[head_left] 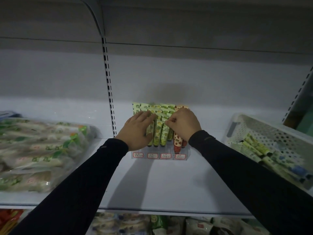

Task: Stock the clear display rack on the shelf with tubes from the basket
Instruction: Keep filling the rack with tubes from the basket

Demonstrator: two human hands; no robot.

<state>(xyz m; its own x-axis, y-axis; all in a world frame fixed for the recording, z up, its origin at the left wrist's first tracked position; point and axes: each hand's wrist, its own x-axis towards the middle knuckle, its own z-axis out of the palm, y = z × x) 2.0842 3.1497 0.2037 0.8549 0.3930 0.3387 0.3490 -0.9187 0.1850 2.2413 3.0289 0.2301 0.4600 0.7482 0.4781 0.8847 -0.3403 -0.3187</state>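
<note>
1. Black sleeves are stretched from the front edge of the white shelf (152, 180) toward its back.
2. Red price labels are fixed along the front of the clear display rack (160, 156), set mid-shelf.
3. Straight, relaxed fingers of the left hand (137, 131) are laid against the green tubes (157, 133) in the rack.
4. One green tube's top edge is pinched by the right hand (183, 123).
5. More tubes are held in the white basket (264, 131) at the shelf's right edge.

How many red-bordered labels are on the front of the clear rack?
4, in one row along the front of the clear rack: far left, centre-left, centre-right, far right. None seems hidden.
</note>
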